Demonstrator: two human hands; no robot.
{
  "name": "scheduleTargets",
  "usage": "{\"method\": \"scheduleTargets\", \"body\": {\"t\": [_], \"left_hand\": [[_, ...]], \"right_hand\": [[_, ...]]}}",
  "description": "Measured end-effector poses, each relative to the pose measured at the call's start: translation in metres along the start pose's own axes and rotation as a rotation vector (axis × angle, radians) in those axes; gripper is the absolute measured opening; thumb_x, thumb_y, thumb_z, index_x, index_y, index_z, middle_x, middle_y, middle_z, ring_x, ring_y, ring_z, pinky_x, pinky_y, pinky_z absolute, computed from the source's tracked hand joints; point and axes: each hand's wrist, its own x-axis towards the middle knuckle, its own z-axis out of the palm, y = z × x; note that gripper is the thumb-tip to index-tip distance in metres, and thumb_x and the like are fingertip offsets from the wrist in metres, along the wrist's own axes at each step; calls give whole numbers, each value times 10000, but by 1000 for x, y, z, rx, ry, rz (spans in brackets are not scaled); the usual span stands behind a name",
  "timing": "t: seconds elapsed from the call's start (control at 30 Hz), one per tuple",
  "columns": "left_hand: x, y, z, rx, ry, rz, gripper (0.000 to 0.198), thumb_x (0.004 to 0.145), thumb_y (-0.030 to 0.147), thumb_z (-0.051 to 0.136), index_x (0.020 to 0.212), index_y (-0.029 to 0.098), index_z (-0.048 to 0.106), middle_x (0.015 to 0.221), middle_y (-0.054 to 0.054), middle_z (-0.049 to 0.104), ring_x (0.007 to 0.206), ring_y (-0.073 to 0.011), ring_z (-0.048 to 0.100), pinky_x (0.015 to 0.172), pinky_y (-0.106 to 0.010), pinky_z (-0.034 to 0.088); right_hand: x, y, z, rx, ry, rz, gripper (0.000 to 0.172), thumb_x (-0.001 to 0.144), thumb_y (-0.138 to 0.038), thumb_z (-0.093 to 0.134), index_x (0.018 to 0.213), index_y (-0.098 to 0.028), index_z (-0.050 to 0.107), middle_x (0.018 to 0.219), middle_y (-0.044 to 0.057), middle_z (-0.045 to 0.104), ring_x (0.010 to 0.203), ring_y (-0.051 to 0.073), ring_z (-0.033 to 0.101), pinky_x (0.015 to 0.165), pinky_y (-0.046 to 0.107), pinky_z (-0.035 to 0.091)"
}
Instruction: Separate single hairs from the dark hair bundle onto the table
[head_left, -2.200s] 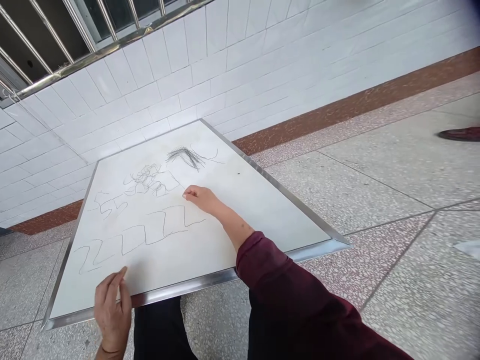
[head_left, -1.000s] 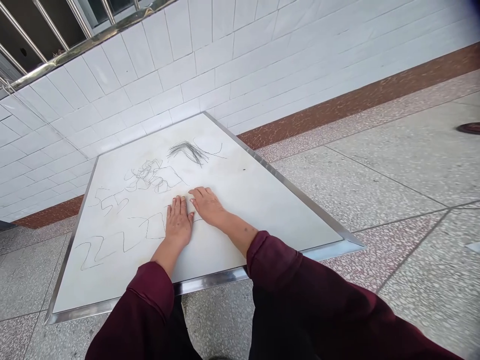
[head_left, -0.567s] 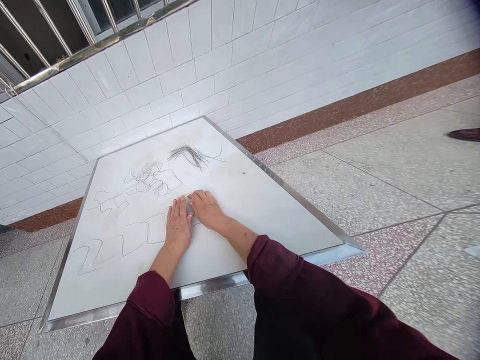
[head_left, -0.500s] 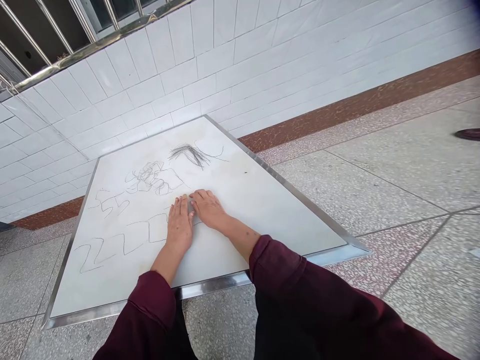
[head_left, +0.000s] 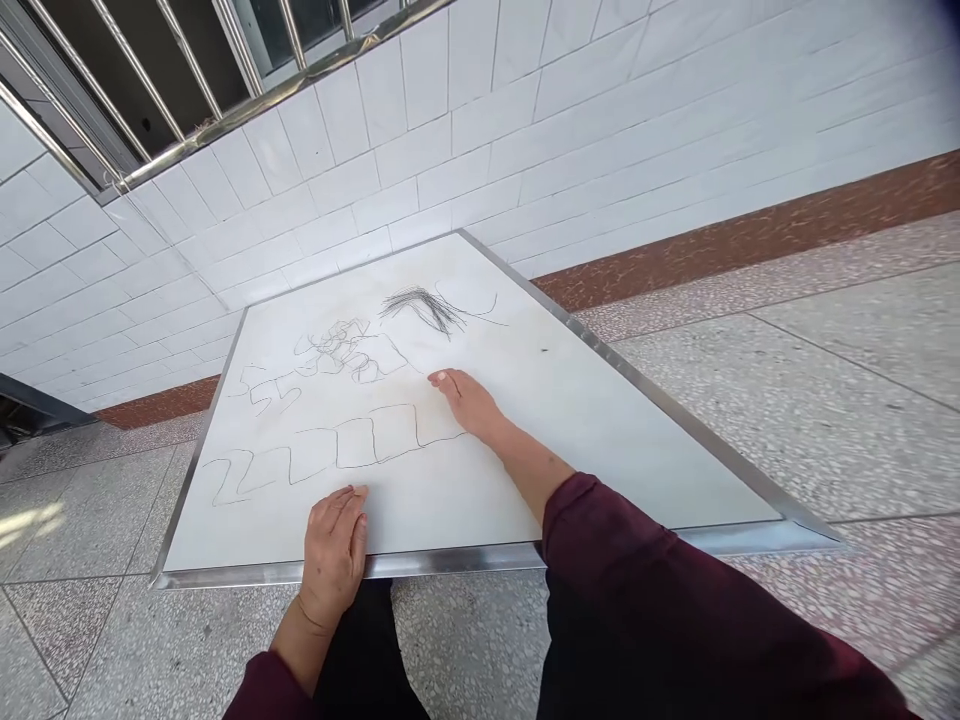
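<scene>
A white board [head_left: 585,420] with a metal frame lies flat in front of me, covered with thin dark wire bent into zigzags [head_left: 337,450] and tangles [head_left: 345,350], plus a dark bundle of strands [head_left: 420,305] near its far edge. My right hand [head_left: 469,400] lies flat on the board beside the end of the zigzag wire, fingers stretched out. My left hand [head_left: 334,550] rests on the board's near metal edge, fingers extended, holding nothing. Both arms wear dark red sleeves.
The board stands against a white tiled wall [head_left: 525,130] with a brown skirting strip [head_left: 750,235]. A barred window ledge [head_left: 247,90] runs above at the left. Speckled terrazzo floor [head_left: 825,400] surrounds the board.
My left hand has drawn back from beside the right hand to the board's near edge. The zigzag wire it covered shows again. The view has shifted, so the board sits further right.
</scene>
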Motion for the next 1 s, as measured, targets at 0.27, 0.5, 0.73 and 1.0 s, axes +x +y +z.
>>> {"method": "scheduleTargets", "body": {"t": [0.27,0.5,0.73,1.0], "left_hand": [[8,14,13,181,-295,198,636,957,403,440,1512,172,230,1568,-84,286,1468,-266,168,1157,-504,273],[1,5,23,163,-229,186,664,963,494,368,1519,163,216,1558,-94,311,1462,-257,194,1169,-470,254],[-16,-4,24,197,-155,179,640,961,477,388,1503,162,258,1528,-106,371,1447,-250,246,1155,-470,287],[-30,-11,16,136,-133,183,579,967,396,418,1478,152,299,1479,-123,445,1399,-223,357,1138,-435,329]], "right_hand": [[1,8,-5,150,180,75,517,972,-550,268,964,-184,633,1026,93,674,888,175,644,774,316,573],[-61,9,-21,11,181,48,362,942,-422,346,933,-198,630,962,79,685,850,181,657,757,325,562],[-123,4,-19,-274,210,-51,218,847,-262,420,917,-205,618,993,93,635,994,254,570,918,413,445],[-120,1,-16,-432,194,-81,226,854,-240,388,933,-200,596,977,100,614,967,258,557,916,412,428]]}}
